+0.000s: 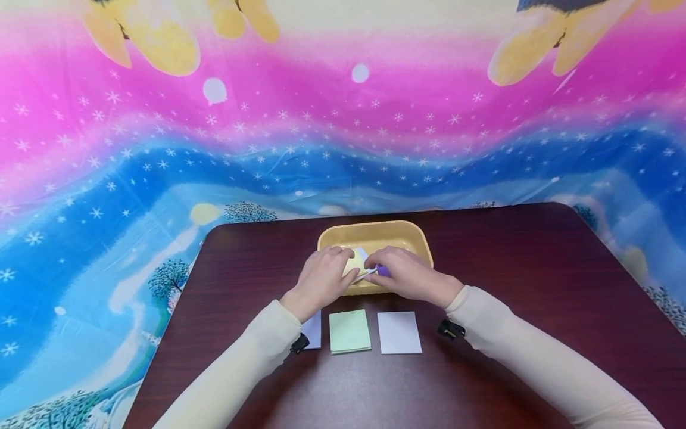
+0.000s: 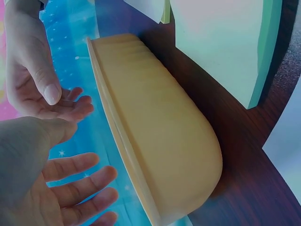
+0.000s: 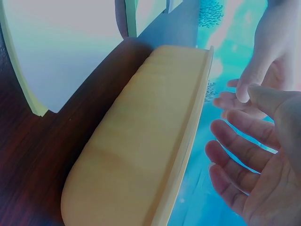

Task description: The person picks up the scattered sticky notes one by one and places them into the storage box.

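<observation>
My left hand (image 1: 324, 274) and right hand (image 1: 404, 271) are over the near side of a yellow plastic tub (image 1: 423, 244). Between them, in the head view, show pale yellow and white paper pieces (image 1: 356, 260) and a small purple thing (image 1: 383, 270), partly covered by the fingers. From the left wrist view, the left hand (image 2: 80, 188) has its fingers apart and relaxed, with no object seen in it. The right hand (image 3: 254, 165) is loosely bent in the right wrist view, its thumb close to the left thumb. The tub's wall hides its contents in both wrist views.
In front of the tub, a light green sticky-note pad (image 1: 349, 331) and a white one (image 1: 399, 332) lie on the dark wooden table (image 1: 514, 268). A lilac pad (image 1: 313, 330) is partly behind the left wrist. A printed cloth (image 1: 343, 131) hangs behind the table.
</observation>
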`<state>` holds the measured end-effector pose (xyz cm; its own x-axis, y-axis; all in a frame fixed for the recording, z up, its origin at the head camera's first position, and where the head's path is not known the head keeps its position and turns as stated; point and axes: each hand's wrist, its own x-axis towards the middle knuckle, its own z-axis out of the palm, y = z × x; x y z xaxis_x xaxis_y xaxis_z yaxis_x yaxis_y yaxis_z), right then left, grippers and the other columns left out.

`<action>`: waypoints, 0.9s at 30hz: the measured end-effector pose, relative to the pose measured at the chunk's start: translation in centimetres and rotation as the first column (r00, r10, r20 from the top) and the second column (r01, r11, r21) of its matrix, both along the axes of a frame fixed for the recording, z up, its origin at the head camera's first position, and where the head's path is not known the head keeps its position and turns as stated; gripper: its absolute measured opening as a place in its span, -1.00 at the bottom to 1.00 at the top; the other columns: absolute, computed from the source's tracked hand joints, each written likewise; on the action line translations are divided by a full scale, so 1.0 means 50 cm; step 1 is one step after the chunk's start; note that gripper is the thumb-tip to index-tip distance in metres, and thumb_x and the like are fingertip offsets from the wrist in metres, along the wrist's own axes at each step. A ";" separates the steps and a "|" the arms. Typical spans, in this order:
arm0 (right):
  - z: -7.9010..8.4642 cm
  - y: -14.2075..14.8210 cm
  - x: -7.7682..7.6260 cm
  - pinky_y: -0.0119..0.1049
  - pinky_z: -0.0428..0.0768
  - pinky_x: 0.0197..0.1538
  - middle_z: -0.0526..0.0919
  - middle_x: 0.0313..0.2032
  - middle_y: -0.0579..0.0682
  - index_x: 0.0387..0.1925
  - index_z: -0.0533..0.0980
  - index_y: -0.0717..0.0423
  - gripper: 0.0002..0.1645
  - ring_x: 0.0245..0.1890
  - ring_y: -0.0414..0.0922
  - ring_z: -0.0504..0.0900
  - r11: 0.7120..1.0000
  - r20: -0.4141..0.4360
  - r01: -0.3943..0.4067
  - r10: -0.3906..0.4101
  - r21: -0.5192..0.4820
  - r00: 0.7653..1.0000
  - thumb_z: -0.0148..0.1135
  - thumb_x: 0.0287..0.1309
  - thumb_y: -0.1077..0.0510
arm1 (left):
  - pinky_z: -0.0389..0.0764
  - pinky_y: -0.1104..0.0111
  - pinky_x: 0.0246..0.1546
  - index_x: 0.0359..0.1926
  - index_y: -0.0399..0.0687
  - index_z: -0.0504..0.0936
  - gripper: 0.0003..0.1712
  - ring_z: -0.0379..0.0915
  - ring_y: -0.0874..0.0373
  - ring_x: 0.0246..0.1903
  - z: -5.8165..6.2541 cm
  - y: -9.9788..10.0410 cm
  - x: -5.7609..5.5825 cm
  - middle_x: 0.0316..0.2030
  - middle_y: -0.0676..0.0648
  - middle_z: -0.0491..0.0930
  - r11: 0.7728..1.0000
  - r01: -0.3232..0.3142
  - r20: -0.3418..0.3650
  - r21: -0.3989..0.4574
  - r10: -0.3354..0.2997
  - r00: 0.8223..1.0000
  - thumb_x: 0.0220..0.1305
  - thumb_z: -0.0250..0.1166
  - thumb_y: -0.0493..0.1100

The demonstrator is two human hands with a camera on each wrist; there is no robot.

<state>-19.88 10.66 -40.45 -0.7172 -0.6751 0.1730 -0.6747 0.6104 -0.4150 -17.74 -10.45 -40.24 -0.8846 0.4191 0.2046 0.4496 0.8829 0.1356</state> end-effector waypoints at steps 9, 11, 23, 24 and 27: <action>0.000 -0.004 0.004 -0.03 0.63 0.11 0.77 -0.09 0.02 -0.03 0.67 0.13 -0.67 -0.02 0.00 0.72 1.000 0.002 -0.024 0.024 0.005 1.000 0.33 0.30 0.01 | 0.63 0.11 -0.08 0.10 -0.06 0.66 -0.58 0.61 -0.01 -0.05 -0.004 -0.008 0.006 -0.04 -0.08 0.73 1.000 -0.013 0.012 -0.002 0.013 1.000 0.40 0.27 0.10; 0.000 -0.005 0.006 -0.04 0.63 0.11 0.77 -0.10 0.00 -0.03 0.67 0.13 -0.67 -0.02 0.00 0.72 1.000 -0.001 -0.027 0.027 0.007 1.000 0.33 0.31 0.01 | 0.63 0.11 -0.09 0.09 -0.07 0.66 -0.58 0.62 -0.02 -0.06 -0.005 -0.009 0.007 -0.05 -0.08 0.73 1.000 -0.011 0.006 -0.004 0.011 1.000 0.40 0.27 0.10; -0.002 -0.016 0.017 -0.07 0.63 0.02 0.77 -0.12 0.00 -0.04 0.67 0.12 -0.68 -0.08 -0.01 0.71 0.999 -0.002 -0.043 0.043 0.006 0.999 0.32 0.32 -0.01 | 0.64 0.08 -0.04 0.08 -0.07 0.66 -0.58 0.63 -0.02 -0.04 -0.002 -0.018 0.014 -0.07 -0.09 0.73 1.000 -0.024 0.005 0.003 0.024 1.000 0.38 0.30 0.08; -0.003 -0.017 0.017 -0.07 0.62 0.00 0.77 -0.12 0.00 -0.04 0.67 0.12 -0.67 -0.08 -0.01 0.71 0.999 -0.003 -0.041 0.041 0.007 0.999 0.31 0.32 -0.01 | 0.64 0.07 -0.03 0.08 -0.07 0.66 -0.58 0.63 -0.03 -0.03 -0.001 -0.019 0.014 -0.07 -0.09 0.73 1.000 -0.028 0.004 0.005 0.028 1.000 0.37 0.31 0.08; -0.004 -0.019 0.020 -0.08 0.62 -0.03 0.77 -0.12 -0.01 -0.04 0.67 0.11 -0.67 -0.10 -0.02 0.71 0.999 -0.004 -0.039 0.039 0.010 0.999 0.31 0.32 -0.02 | 0.63 0.06 -0.04 0.08 -0.07 0.66 -0.58 0.63 -0.04 -0.02 -0.001 -0.023 0.015 -0.06 -0.09 0.73 0.999 -0.036 -0.001 0.005 0.036 0.999 0.37 0.31 0.09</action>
<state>-18.89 9.72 -40.63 -0.6892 -0.7046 0.1691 -0.7002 0.5875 -0.4058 -17.00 -11.61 -40.31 -0.8989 0.3857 0.2079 0.4176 0.8978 0.1399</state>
